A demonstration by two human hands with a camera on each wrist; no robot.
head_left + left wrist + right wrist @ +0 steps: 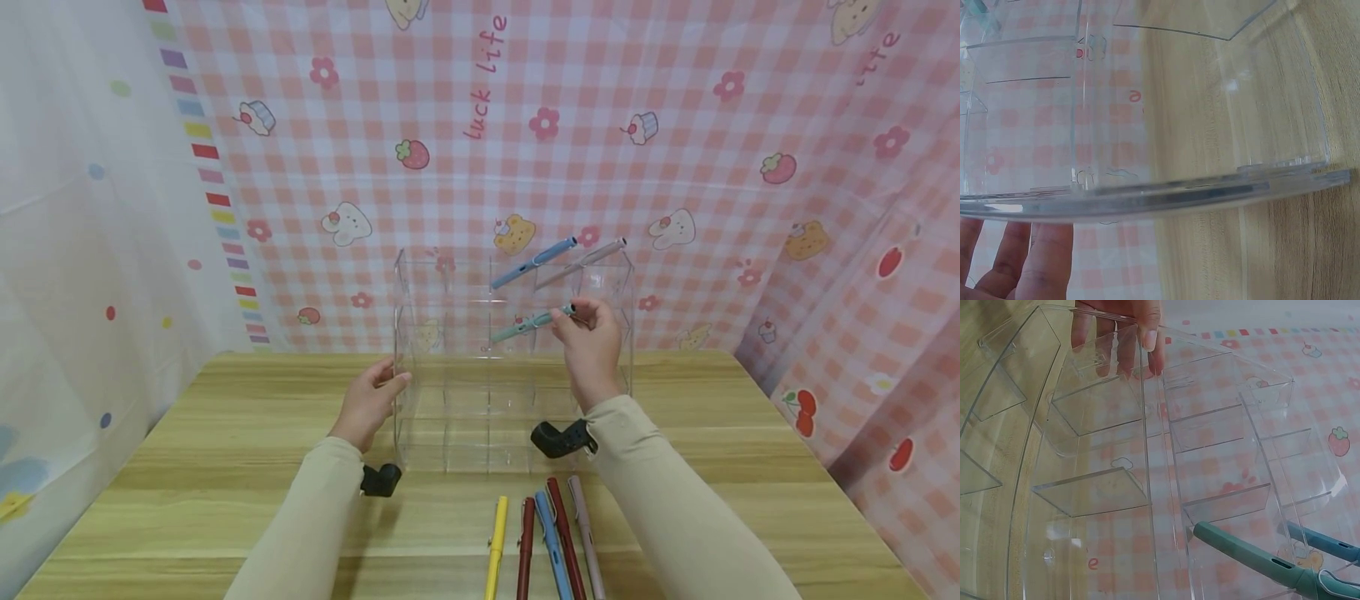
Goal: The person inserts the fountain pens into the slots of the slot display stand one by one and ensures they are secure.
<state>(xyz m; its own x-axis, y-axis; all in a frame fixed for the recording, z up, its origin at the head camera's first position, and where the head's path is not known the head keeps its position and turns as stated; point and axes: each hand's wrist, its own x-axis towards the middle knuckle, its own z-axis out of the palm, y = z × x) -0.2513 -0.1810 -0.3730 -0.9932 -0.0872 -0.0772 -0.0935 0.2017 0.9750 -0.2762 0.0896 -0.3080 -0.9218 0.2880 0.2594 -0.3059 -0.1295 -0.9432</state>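
Green pen (523, 327) is up at the clear rack (467, 446), long axis slanting: plain end points down-left by row 2 from the top, clip end up-right. Right hand (591, 346) pinches it near the clip end. Left hand (369, 400) grips the rack's side edge, thumb in front.

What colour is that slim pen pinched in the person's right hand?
The slim pen is muted green with a silvery clip, best seen in the right wrist view.
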